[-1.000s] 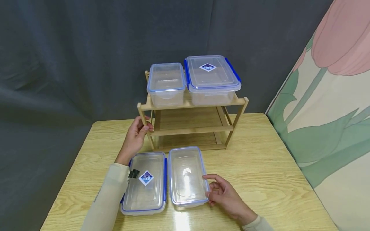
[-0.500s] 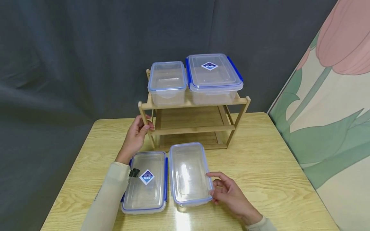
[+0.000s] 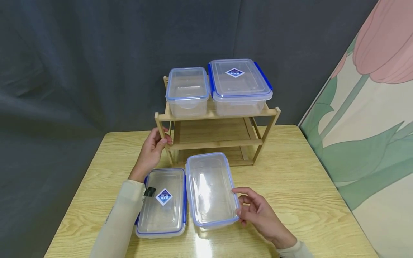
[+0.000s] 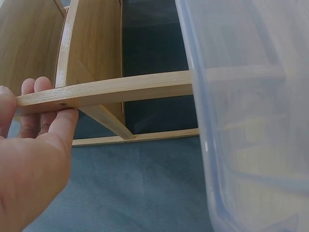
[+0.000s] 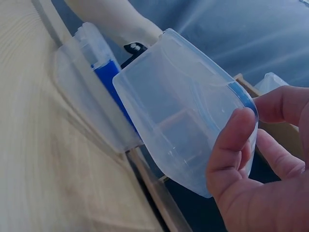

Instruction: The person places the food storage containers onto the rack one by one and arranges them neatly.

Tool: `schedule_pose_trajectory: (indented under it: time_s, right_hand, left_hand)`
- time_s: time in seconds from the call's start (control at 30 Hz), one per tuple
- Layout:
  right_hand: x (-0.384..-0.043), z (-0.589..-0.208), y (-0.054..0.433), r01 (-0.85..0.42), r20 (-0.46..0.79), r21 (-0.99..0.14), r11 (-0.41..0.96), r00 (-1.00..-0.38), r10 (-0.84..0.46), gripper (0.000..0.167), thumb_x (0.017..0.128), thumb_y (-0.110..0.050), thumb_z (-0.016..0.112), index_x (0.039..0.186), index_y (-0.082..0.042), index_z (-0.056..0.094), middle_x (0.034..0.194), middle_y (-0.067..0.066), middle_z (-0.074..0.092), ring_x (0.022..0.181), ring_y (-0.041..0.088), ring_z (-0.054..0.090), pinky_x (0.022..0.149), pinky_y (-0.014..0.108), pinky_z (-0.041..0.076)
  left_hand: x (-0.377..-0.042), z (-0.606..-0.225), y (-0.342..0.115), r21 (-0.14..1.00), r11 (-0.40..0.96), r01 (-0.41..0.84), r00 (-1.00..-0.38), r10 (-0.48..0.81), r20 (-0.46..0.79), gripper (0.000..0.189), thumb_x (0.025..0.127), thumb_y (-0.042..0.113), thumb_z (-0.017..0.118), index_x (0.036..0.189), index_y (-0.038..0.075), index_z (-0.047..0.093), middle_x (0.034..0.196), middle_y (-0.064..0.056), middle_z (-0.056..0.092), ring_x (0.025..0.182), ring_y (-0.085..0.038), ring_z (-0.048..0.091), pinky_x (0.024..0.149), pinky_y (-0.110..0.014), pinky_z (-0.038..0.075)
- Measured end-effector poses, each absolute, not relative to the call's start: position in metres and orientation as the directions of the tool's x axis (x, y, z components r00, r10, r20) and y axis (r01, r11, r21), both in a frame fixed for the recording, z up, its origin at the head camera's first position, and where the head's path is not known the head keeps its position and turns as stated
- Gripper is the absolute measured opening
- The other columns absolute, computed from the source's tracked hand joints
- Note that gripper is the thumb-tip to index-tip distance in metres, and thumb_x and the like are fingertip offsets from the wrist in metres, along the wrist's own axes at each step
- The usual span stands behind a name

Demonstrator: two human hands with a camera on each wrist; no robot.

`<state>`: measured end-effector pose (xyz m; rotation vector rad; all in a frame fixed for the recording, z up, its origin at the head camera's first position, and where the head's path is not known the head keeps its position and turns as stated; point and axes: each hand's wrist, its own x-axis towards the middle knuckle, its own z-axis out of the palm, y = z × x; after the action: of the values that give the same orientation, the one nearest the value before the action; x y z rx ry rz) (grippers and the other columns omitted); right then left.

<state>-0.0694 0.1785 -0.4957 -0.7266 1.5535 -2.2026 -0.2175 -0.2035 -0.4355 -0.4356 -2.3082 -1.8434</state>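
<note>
Our right hand (image 3: 258,216) pinched the clear oblong plastic box (image 3: 212,190), lengthwise toward the tan tiered wooden rack (image 3: 213,131) our left hand (image 3: 151,152) gripped.

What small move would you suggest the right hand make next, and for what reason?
I would probably ease the held container forward toward the middle shelf of the rack: the right hand pinches its rim, its far end points rackward, and the left hand grips the near left leg, perhaps steadying it.
</note>
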Motion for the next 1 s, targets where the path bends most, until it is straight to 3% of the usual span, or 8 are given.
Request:
schedule_pose_trajectory:
  time_s: [0.5, 0.73, 1.0]
  right_hand:
    - [-0.075, -0.466, 0.168, -0.044, 0.245, -0.933, -0.358, -0.806, -0.539, 0.054, 0.098, 0.016, 0.055, 0.149, -0.002, 0.05, 0.104, 0.002, 0.058, 0.082, 0.008, 0.069, 0.061, 0.018, 0.053]
    - [-0.083, -0.454, 0.162, -0.072, 0.25, -0.938, -0.34, -0.82, -0.516, 0.056, 0.096, 0.017, 0.056, 0.149, -0.003, 0.051, 0.103, 0.001, 0.059, 0.079, 0.007, 0.068, 0.061, 0.019, 0.053]
    - [-0.094, -0.447, 0.155, -0.086, 0.247, -0.939, -0.332, -0.84, -0.483, 0.053, 0.098, 0.011, 0.06, 0.148, -0.006, 0.053, 0.098, 0.006, 0.056, 0.075, 0.007, 0.065, 0.061, 0.021, 0.052]
  left_hand:
    - [-0.218, -0.436, -0.204, 0.928, 0.207, 0.311, -0.949, 0.121, 0.291, 0.032, 0.113, 0.008, 0.044, 0.143, -0.003, 0.045, 0.118, -0.025, 0.063, 0.107, -0.017, 0.066, 0.097, -0.021, 0.055]
    - [-0.219, -0.436, -0.204, 0.93, 0.195, 0.31, -0.949, 0.12, 0.291, 0.026, 0.113, 0.007, 0.045, 0.139, 0.005, 0.049, 0.118, -0.024, 0.063, 0.106, -0.017, 0.066, 0.096, -0.022, 0.056]
    - [-0.219, -0.436, -0.205, 0.93, 0.193, 0.314, -0.948, 0.126, 0.294, 0.03, 0.113, 0.007, 0.044, 0.141, -0.002, 0.047, 0.118, -0.025, 0.063, 0.105, -0.016, 0.065, 0.095, -0.023, 0.057]
